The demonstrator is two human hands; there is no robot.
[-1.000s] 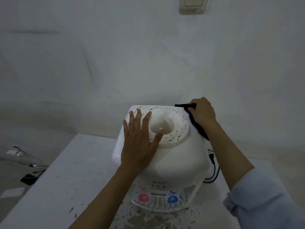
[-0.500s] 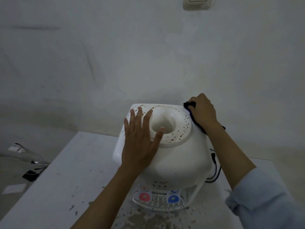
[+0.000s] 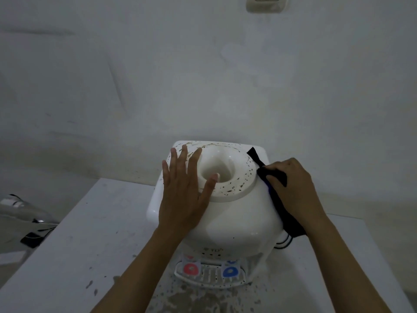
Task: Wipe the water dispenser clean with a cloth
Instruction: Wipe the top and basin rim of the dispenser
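Note:
A white tabletop water dispenser (image 3: 234, 220) stands on a white table (image 3: 74, 256), its top ring speckled with brown dirt around the bottle well. My left hand (image 3: 184, 195) lies flat on the top left of the dispenser with fingers spread, thumb at the rim of the well. My right hand (image 3: 293, 184) presses a dark cloth (image 3: 282, 213) against the dispenser's upper right side. One end of the cloth sticks up at the back right corner and the other hangs below my wrist.
Red (image 3: 190, 268) and blue (image 3: 230, 271) tap levers sit over a dirty drip tray at the front. The tabletop in front is spattered with dirt. A black cord (image 3: 285, 242) trails behind the dispenser on the right. A wall switch (image 3: 267, 3) is above. Clutter lies on the floor at left (image 3: 27, 213).
My right hand has slid with the cloth from the back right corner of the top forward and down along the right side. My left hand has stayed flat on top.

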